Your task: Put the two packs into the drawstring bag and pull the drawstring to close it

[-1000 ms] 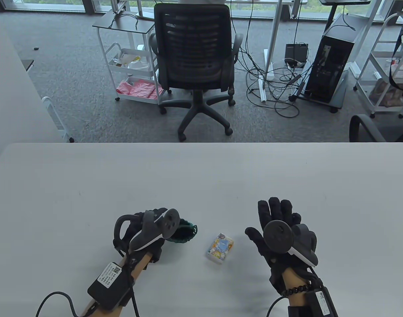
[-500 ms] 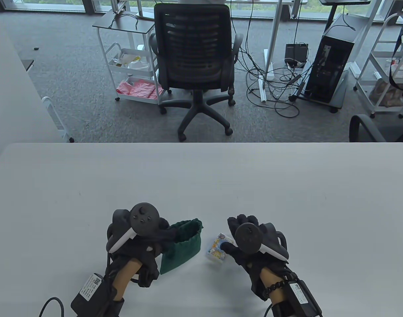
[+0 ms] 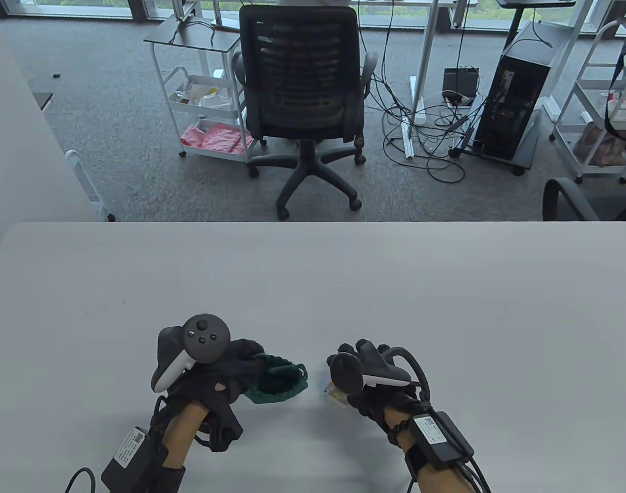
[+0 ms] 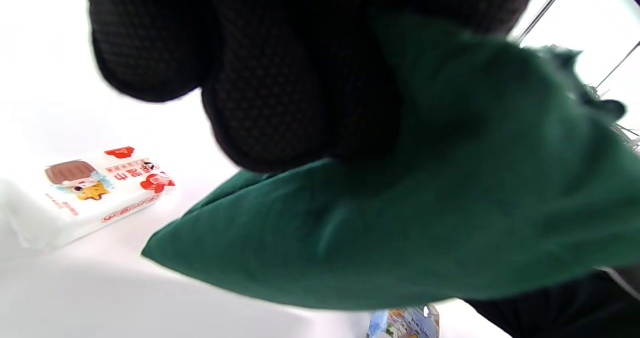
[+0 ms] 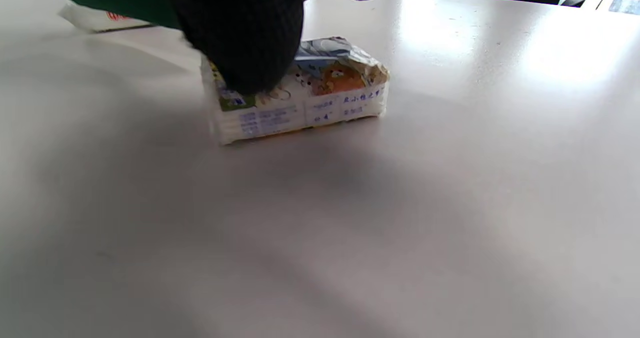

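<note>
Left hand grips the green bag by its gathered mouth, holding it up off the counter, the soft cloth sagging. Right hand is down on the blue pack, fingers curled over its top and pinching it. Second pack lies under the bag, not in it. Both look light and squashy with slick wrap; best pinched across the long sides.

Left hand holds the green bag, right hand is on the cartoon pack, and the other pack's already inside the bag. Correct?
Not quite. The left hand holds the green bag and the right hand is on the cartoon pack, but the other pack lies on the table outside the bag, as the left wrist view shows.
</note>
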`<control>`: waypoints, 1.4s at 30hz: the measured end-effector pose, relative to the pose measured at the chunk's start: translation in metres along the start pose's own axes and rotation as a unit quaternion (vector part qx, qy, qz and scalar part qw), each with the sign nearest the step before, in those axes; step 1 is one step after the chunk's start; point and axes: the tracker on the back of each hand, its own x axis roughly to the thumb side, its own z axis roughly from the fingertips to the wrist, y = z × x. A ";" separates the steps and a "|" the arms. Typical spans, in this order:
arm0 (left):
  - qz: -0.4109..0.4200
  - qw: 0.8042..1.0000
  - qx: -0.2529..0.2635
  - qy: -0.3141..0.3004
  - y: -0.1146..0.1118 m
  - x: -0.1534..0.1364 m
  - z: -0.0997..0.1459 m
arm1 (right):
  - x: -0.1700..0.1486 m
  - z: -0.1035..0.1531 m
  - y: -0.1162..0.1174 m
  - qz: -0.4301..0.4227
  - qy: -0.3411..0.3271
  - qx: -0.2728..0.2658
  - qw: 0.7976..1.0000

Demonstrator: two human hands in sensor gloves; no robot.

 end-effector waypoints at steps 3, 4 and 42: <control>0.015 1.000 0.005 -0.006 -0.001 -0.002 0.000 | 0.007 -0.011 0.003 0.010 -0.014 0.010 1.000; 0.022 1.000 0.007 -0.007 -0.001 -0.002 0.001 | 0.009 -0.014 0.006 0.004 -0.016 0.018 1.000; 0.091 0.989 0.113 0.017 -0.006 -0.009 0.007 | -0.040 0.041 -0.022 -0.328 0.017 -0.145 0.933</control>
